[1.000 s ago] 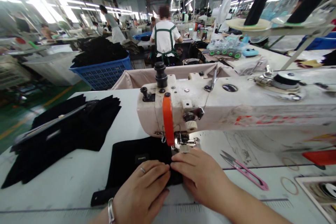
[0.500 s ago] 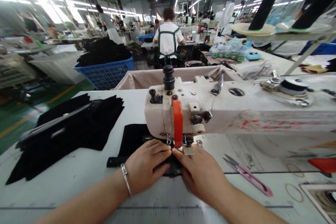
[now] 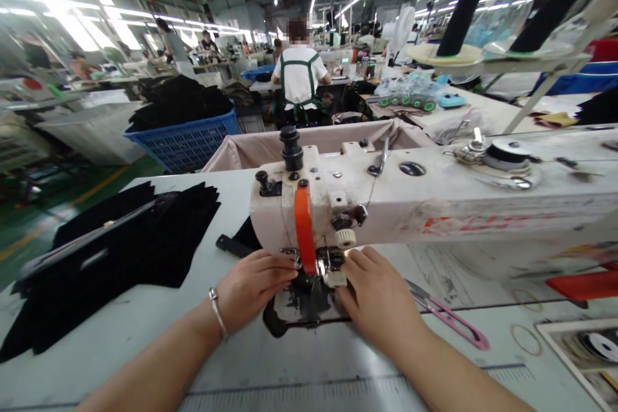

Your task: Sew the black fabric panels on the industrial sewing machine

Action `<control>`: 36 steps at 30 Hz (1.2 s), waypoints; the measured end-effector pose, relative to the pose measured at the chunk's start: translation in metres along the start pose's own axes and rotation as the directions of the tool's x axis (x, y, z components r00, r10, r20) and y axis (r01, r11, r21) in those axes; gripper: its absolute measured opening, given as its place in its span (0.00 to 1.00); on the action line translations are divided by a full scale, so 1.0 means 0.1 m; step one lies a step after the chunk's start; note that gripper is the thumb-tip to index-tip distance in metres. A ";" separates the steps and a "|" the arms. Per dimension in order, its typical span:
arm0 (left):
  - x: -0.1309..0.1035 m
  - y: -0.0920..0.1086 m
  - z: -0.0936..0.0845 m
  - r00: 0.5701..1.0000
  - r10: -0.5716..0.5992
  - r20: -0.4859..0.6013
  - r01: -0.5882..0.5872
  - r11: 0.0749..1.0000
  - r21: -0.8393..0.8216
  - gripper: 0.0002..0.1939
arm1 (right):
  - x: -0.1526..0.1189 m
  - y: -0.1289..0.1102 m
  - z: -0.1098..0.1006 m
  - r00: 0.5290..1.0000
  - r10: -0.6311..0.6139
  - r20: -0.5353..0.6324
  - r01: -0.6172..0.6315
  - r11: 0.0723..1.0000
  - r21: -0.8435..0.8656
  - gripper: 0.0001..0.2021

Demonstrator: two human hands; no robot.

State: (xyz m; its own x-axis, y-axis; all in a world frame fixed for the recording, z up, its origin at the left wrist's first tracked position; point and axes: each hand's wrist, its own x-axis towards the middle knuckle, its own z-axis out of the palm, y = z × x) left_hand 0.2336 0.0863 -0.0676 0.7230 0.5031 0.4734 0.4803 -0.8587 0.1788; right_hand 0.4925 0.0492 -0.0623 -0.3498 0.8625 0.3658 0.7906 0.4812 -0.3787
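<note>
- My left fingertips [image 3: 290, 270] are close together, just left of the needle part. They seem to press or pinch the edge of the black cloth, but I can't tell which.
- My right hand [image 3: 381, 299] is bent, with its fingers by the right side of the presser foot [image 3: 334, 278]. The tips are partly hidden, so I can't tell if they hold any cloth.
- The black cloth [image 3: 247, 233] is on the far side of my left hand, and it goes in under the head of the sewing machine [image 3: 381, 199]. A thin black strap [image 3: 234, 246] sticks out to the left. The machine hides the rest.
- I think this is the lining-up and sewing step, with the cloth being fed at the needle. I can't tell if the needle is moving.
- To go on, I think the cloth needs to be flat and its edge straight, with both hands going gently at the same speed. My fingertips look very near the needle, so they need care. A hard pull could make the line go crooked.
- The orange guard [image 3: 304, 228] stands up between my two hands. The dark metal plate [image 3: 309, 306] is on the near side of it.
- The pink snips [image 3: 456, 323] lie to the right, just beside my right arm.
- A big pile of black cloth pieces [image 3: 140, 244] is on the left of the table [image 3: 159, 341].
</note>
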 end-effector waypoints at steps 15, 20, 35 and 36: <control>0.12 0.35 0.12 0.986 -0.139 -0.098 0.136 0.990 -0.029 0.13 | -0.02 -0.09 0.18 0.974 -0.227 -0.025 0.228 0.961 0.153 0.06; 0.18 0.31 0.15 0.981 -0.157 -0.114 0.154 0.987 -0.033 0.15 | -0.01 -0.08 0.18 0.978 -0.208 -0.027 0.210 0.968 0.140 0.07; 0.23 0.18 0.23 0.968 -0.215 -0.131 0.214 0.977 -0.021 0.12 | 0.05 -0.07 0.23 0.988 -0.150 -0.034 0.152 0.984 0.090 0.11; 0.23 0.18 0.23 0.968 -0.215 -0.129 0.214 0.977 -0.021 0.12 | 0.06 -0.07 0.23 0.989 -0.147 -0.031 0.149 0.985 0.089 0.10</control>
State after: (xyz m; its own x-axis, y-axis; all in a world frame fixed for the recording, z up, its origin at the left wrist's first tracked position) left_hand 0.2702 0.0849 -0.0731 0.5327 0.6589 0.5311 0.6136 -0.7329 0.2938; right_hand 0.4733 0.0543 -0.0775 -0.4463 0.7770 0.4440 0.6816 0.6166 -0.3940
